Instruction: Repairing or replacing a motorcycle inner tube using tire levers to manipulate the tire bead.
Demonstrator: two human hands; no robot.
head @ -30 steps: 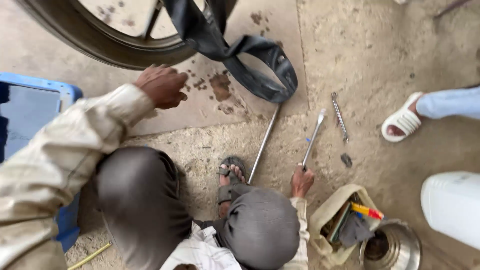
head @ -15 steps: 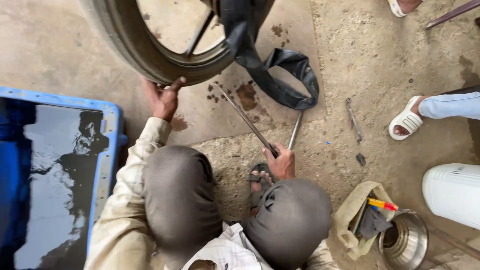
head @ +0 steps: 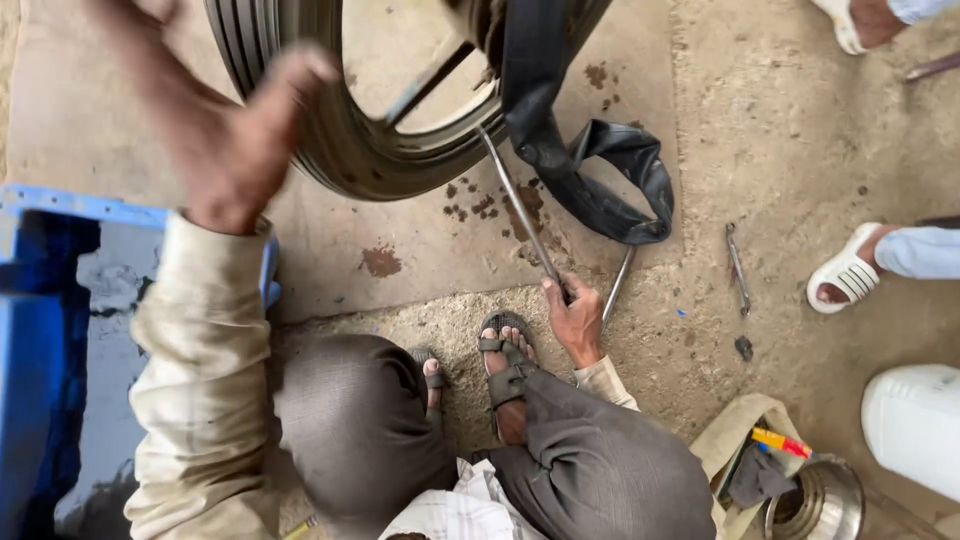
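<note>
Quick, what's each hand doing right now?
Left hand: open, raised by the tyre, blurred, holding nothing.
Right hand: closed on a metal lever.

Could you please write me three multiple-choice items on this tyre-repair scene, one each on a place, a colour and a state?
1. Where does the black inner tube hang?
A. Out of the tyre, down onto the ground
B. Inside the blue tub
C. Over the person's knee

2. What colour is the tub beside the person's left arm?
A. Red
B. Blue
C. Green

3. What is the right hand doing?
A. Resting open on the ground
B. Gripping a metal lever whose far end reaches the rim
C. Holding the white sandal

Answers: 1 A, the tube loops from the wheel onto the concrete; 2 B, its rim is bright blue; 3 B, the fingers close round the bar's lower end.
</note>
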